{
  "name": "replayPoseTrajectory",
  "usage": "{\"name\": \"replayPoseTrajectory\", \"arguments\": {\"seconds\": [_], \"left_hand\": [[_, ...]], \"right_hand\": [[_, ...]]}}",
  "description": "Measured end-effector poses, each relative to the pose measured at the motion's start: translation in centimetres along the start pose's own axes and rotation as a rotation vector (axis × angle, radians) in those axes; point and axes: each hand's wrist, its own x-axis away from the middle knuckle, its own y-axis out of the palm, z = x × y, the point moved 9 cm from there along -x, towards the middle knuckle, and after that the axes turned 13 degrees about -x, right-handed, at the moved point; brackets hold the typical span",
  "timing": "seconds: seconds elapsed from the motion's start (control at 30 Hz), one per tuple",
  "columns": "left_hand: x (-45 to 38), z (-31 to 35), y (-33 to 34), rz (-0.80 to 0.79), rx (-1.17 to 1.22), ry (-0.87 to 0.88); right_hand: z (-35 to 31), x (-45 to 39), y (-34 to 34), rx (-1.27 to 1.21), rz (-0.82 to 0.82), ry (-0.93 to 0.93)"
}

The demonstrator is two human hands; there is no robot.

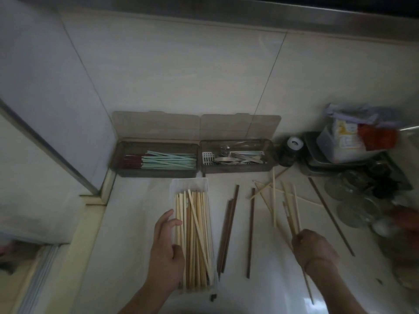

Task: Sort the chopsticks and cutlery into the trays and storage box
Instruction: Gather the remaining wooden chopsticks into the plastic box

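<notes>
— Gripping what? Right hand (314, 248), lower right of frame: fingers curled round pale bamboo chopsticks (292, 219).
— And left hand (166, 250)?
— Holding clear storage box (189, 183) of bamboo chopsticks, lower centre.

text: none legible | package label (345, 134): print too blurred to read

Pale tan chopsticks (195, 234) fill a clear box (189, 182). Dark brown chopsticks (229, 227) lie on the cream counter (127, 223). Mint-green chopsticks (170, 160) with dark red ends sit in a smoky brown tray (156, 173); silver cutlery (240, 157) fills its twin.
</notes>
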Motion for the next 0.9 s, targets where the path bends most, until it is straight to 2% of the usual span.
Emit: {"name": "replayPoseTrajectory", "arguments": {"seconds": [0.13, 0.27, 0.33, 0.37, 0.43, 0.57, 0.63, 0.77, 0.9], "left_hand": [[-0.1, 0.0, -0.1, -0.007, 0.025, 0.000], [0.0, -0.3, 0.0, -0.012, 0.041, 0.001], [0.0, -0.2, 0.0, -0.015, 0.048, 0.001], [0.0, -0.2, 0.0, -0.016, 0.051, -0.002], [0.0, -0.2, -0.1, -0.009, 0.055, -0.005], [0.0, -0.5, 0.1, -0.008, 0.061, -0.018], [0.0, -0.6, 0.2, -0.008, 0.068, -0.013], [-0.1, -0.5, 0.1, -0.006, 0.066, -0.014], [-0.1, -0.4, 0.1, -0.007, 0.057, -0.006]], "right_hand": [[-7.2, 2.4, -3.4, -0.606, -0.115, -0.185], [-15.1, 7.1, -5.8, -1.329, -0.353, -0.331], [-17.5, 8.8, -5.0, -1.544, -0.479, -0.332], [-18.5, 9.5, -4.2, -1.524, -0.501, -0.343], [-19.4, 10.1, -1.4, -1.314, -0.426, -0.413], [-20.9, 11.5, 2.7, -0.635, -0.062, -0.865], [-21.3, 12.2, 4.8, -0.376, -0.010, -0.991], [-21.2, 12.7, 8.4, 0.161, -0.030, -1.034], [-20.9, 13.4, 10.1, 0.367, -0.252, -1.017]]}}
